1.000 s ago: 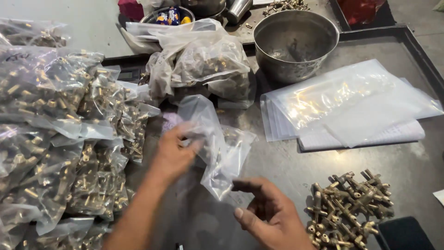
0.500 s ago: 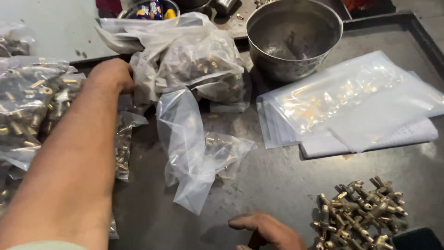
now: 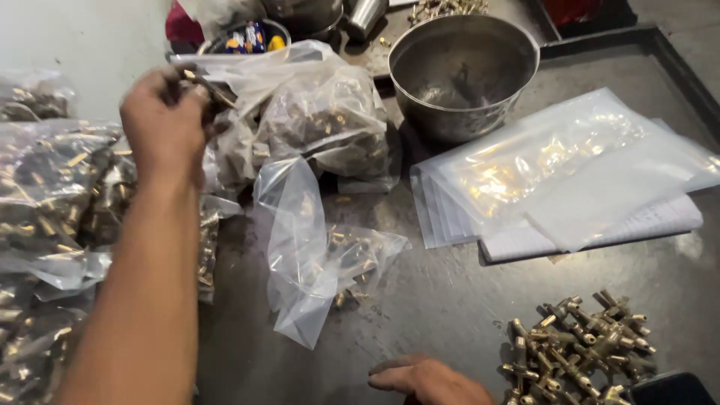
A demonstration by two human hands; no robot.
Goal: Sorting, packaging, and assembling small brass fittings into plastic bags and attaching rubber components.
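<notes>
my left hand [image 3: 165, 120] is closed on a brass fitting [image 3: 206, 84], far left, its long axis slanting right. my right hand [image 3: 431, 379] rests flat, near, empty. the open plastic bag [image 3: 304, 255] lies between them, nearer the right.

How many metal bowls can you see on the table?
1 for certain: the big steel bowl at the top, behind the stack of empty clear bags. Other metal vessels at the top edge are cut off, so more bowls may be hidden.
</notes>
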